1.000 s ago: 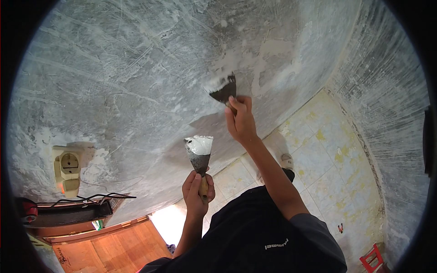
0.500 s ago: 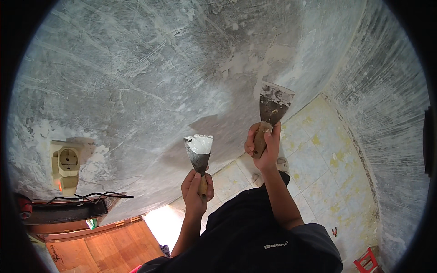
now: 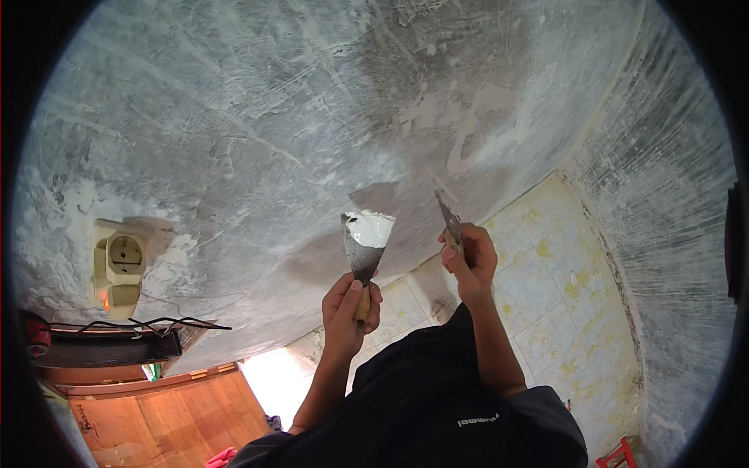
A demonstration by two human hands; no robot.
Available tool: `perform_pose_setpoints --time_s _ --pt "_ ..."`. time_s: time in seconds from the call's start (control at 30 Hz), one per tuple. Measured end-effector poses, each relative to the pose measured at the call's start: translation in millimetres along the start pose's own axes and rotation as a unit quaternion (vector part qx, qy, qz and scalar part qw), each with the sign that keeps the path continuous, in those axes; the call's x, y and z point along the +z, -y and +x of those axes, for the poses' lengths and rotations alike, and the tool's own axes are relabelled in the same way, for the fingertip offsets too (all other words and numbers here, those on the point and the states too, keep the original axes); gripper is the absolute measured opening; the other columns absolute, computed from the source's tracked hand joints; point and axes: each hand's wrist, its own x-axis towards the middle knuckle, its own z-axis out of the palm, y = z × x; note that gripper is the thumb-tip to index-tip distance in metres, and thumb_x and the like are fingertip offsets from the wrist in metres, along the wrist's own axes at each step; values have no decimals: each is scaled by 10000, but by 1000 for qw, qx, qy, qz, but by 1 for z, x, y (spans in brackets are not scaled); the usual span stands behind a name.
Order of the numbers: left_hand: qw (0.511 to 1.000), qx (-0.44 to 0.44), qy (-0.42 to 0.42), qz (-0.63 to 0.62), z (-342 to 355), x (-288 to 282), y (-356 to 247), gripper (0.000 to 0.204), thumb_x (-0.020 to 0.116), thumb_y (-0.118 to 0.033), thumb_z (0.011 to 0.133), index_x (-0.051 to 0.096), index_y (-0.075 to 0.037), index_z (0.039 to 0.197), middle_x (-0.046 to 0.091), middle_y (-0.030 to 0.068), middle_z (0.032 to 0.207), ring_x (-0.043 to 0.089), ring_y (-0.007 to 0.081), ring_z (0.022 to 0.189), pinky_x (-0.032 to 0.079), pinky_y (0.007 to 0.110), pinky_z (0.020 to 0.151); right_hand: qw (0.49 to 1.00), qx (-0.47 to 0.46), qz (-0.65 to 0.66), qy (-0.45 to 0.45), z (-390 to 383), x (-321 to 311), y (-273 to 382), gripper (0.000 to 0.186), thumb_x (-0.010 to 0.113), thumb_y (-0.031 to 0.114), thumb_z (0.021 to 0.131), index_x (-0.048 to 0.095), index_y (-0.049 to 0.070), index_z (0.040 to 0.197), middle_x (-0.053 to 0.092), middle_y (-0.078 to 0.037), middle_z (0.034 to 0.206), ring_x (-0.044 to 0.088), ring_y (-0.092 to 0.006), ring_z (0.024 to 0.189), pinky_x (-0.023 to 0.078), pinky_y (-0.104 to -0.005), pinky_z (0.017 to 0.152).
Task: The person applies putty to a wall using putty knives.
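My left hand [image 3: 349, 310] is closed round the wooden handle of a putty knife [image 3: 363, 261]. White filler covers the upper part of its blade, which points up toward the wall. To the right, my right hand [image 3: 474, 261] grips a second putty knife [image 3: 447, 214], turned so that its blade shows nearly edge-on. The two blades are apart. In front of both hands stretches a grey plastered wall [image 3: 234, 132], with paler smears and a darker brownish patch above the right knife. Whether the right blade touches the wall I cannot tell.
A socket [image 3: 123, 253] with a glowing orange light sits on the wall at left. Below it are a black cable [image 3: 172, 322] and a wooden board [image 3: 168, 417]. Right of me are the stained tiled floor [image 3: 558, 288], a second wall [image 3: 679, 210] and a red object [image 3: 619, 452].
The right putty knife has turned from showing its blade face to nearly edge-on and come lower. My left hand has moved right and slightly up with its knife.
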Motion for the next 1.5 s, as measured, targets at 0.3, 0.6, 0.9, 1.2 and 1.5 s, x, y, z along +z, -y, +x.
perform_pose_setpoints --time_s 0.3,0.6,0.9,1.2,1.5 --pt "997 -29 63 41 7 -12 -16 338 500 -224 1078 634 63 1197 642 106 809 444 79 474 309 220 391 969 164 -93 158 25 -23 65 294 723 26 929 683 -30 1216 769 -108 1033 575 -63 661 470 -220 575" --pt "994 -68 78 38 4 -14 -11 336 526 -219 1058 644 58 1207 651 103 815 437 74 481 303 228 393 954 229 -37 190 25 -36 73 330 700 -8 930 654 -68 1252 769 -132 1015 527 -59 614 437 -224 525" --pt "993 -93 74 19 2 -19 -5 257 557 -209 1046 633 37 1051 646 120 818 448 79 494 308 234 390 946 247 -20 209 22 -49 69 326 674 -30 950 628 -92 1267 766 -167 985 504 -66 556 408 -231 476" --pt "992 -97 74 24 4 -22 -1 246 559 -209 1043 623 17 971 646 116 807 447 70 491 309 228 387 936 281 -33 208 26 -45 80 315 685 -3 955 642 -105 1250 764 -142 964 498 -55 554 390 -224 461" --pt "992 -95 79 24 8 -24 0 250 563 -213 1040 619 12 948 638 122 784 437 64 481 297 226 383 926 309 -59 208 30 -43 87 319 682 6 950 658 -97 1250 756 -120 942 496 -50 542 375 -220 449"
